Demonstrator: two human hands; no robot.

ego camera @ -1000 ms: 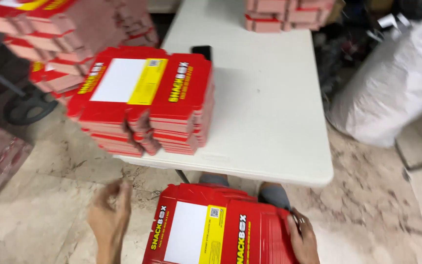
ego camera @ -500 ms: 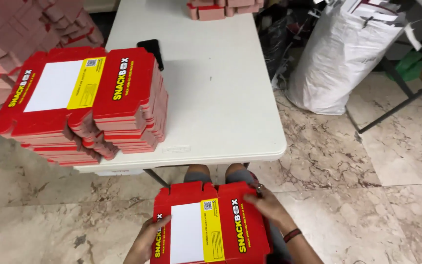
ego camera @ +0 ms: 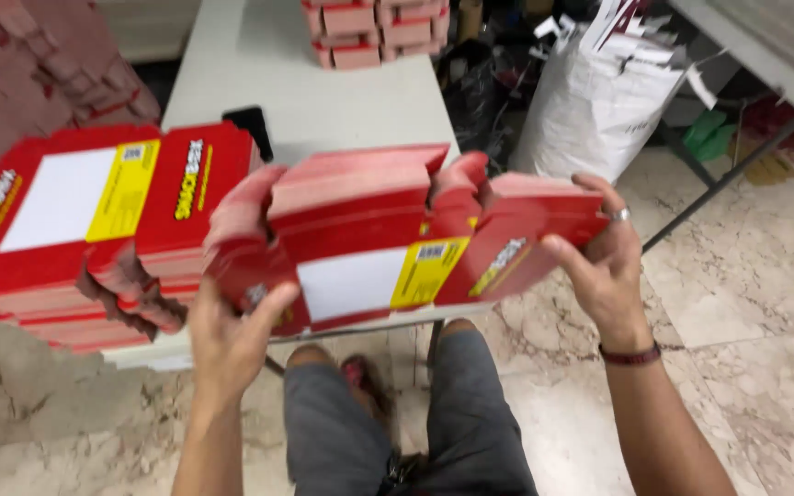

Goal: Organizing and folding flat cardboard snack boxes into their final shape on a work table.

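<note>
A white desk (ego camera: 323, 101) stands on a floor of pale marble tiles (ego camera: 746, 303), and the person sits at its near edge with the knees in grey trousers (ego camera: 388, 413) below the hands.

Between the two hands, lifted above the near edge of the desk, there is a thick bundle of flat red cartons (ego camera: 406, 234). Each one is a folded blank with a white panel and a yellow panel on its face. The bundle is tilted, so the top edges of the many sheets show as pale pink layers. The left hand (ego camera: 232, 335) grips the lower left end of the bundle, with the thumb on the front face. The right hand (ego camera: 604, 253) is closed on the right end, the fingers curled over the top edge; it has a ring on one finger and a dark band (ego camera: 629, 354) at the wrist.

Just beyond the left hand, a second stack of the same red cartons (ego camera: 94, 230) lies flat on the desk. Behind this stack a black phone (ego camera: 250, 129) lies on the desk. Far from the hands, at the back of the desk, there are more stacked red boxes (ego camera: 374, 28). Beyond the right hand a white sack (ego camera: 599, 101) filled with paper scraps stands on the floor.
</note>
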